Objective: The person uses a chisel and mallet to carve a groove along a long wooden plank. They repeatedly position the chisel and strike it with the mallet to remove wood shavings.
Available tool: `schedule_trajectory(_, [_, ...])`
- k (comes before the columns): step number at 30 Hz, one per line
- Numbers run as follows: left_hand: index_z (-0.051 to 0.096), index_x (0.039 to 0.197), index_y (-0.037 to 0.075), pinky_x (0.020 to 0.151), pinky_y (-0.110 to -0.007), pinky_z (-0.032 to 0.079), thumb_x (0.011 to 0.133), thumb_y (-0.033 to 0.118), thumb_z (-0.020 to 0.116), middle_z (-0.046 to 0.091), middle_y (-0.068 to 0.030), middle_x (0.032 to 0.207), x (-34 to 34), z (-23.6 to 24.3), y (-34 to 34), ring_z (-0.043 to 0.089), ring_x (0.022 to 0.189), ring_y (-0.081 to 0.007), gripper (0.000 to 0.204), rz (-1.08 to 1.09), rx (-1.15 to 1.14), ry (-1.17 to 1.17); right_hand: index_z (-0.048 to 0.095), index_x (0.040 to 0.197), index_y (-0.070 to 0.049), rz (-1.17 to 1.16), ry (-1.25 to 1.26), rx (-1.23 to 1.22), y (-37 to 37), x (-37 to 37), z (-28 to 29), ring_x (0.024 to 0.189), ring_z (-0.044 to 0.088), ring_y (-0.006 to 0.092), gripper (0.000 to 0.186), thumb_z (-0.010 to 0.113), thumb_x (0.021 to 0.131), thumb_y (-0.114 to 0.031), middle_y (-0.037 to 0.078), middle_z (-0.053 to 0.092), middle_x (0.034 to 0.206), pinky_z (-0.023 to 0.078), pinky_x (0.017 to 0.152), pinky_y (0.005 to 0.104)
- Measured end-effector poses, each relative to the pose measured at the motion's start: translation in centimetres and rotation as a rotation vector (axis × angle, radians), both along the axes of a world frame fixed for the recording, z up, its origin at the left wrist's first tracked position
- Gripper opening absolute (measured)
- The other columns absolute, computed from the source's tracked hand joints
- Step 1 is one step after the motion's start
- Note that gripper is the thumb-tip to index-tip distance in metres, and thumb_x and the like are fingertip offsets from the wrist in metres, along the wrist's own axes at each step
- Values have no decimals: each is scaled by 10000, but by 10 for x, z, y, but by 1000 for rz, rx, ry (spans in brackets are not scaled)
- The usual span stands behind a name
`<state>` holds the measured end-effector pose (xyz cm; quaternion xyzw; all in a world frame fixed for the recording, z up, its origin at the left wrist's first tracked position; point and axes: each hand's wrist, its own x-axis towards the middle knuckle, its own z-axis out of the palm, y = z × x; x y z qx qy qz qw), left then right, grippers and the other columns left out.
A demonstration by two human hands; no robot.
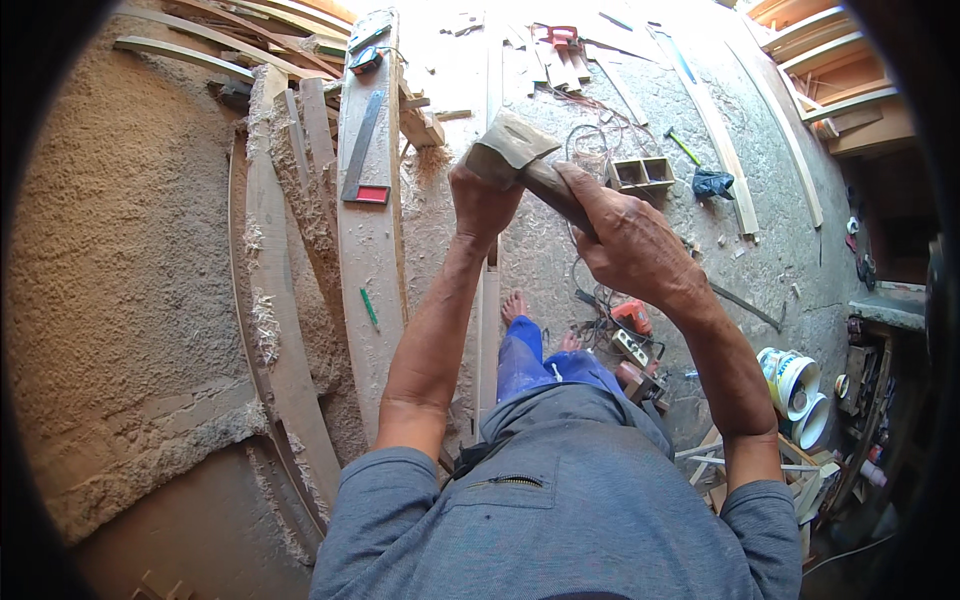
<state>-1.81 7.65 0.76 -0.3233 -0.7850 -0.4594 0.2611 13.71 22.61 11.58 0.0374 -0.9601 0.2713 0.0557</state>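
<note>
Axe-like tool (513,146), in the head view, is raised before the person's body; the right hand (632,242) wraps its handle. The left hand (485,205) meets its head, fingers hidden, grip impossible to tell. Leftward, a worktop (370,265) carries a square (363,150) and green pencil (369,307).

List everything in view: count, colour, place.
Axe-like tool: one, grey-brown, upper centre
Wide board: one, pale, left of centre
Try square: one, grey and red, on board
Tape measure: one, black and blue, board's far end
Thin stick: one, green, on board
Drill: one, orange-red, right of centre
Divided box: one, brown, upper right
Bag: one, dark, right of box
Buckets: two, white, lower right
Loose timber: many, pale to brown, upper corners
Shavings: uncounted, pale, left
Feet: two, bare, centre
Left grip: one, bare, holding tool
Right grip: one, bare, holding tool
</note>
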Motion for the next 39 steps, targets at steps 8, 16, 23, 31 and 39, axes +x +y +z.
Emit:
schedule_trajectory(8, [639, 806, 29, 645, -361, 559, 746, 133, 799, 668, -91, 696, -11, -14, 7, 665, 636, -197, 200, -51, 162, -412, 502, 1397, -75, -151, 348, -282, 8, 1, 116, 717, 713, 264, 526, 728, 925, -125, 156, 719, 865, 572, 660, 392])
schedule_trajectory(16, [661, 843, 33, 656, -355, 563, 772, 162, 805, 693, -91, 740, -3, -9, 3, 690, 673, -212, 205, -60, 113, -404, 485, 1278, -22, -92, 142, -3, -2, -29, 54, 601, 696, 257, 397, 616, 905, 18, 148, 684, 716, 583, 591, 447])
schedule_trajectory(23, [725, 1069, 27, 724, -305, 583, 870, 94, 814, 748, -50, 941, 11, -7, -4, 714, 819, -143, 228, -246, 220, -595, 436, 1452, -49, -34, 11, -207, 0, 8, 29, 728, 734, 357, 617, 652, 874, -37, 251, 705, 872, 580, 663, 466])
schedule_trajectory(31, [635, 765, 40, 646, -322, 550, 827, 143, 827, 680, -43, 682, -18, -25, 6, 667, 634, -132, 226, -115, 164, -558, 605, 1092, -41, -230, 719, -110, 20, -41, 134, 605, 676, 200, 239, 739, 920, -140, 113, 677, 737, 536, 553, 358])
schedule_trajectory(39, [693, 914, 34, 687, -349, 568, 788, 130, 842, 726, -66, 830, 25, -7, -12, 710, 757, -159, 217, -102, 143, -328, 403, 1434, -42, -54, -210, 25, -6, -2, 2, 809, 738, 405, 559, 607, 914, -49, 249, 710, 879, 579, 713, 528])
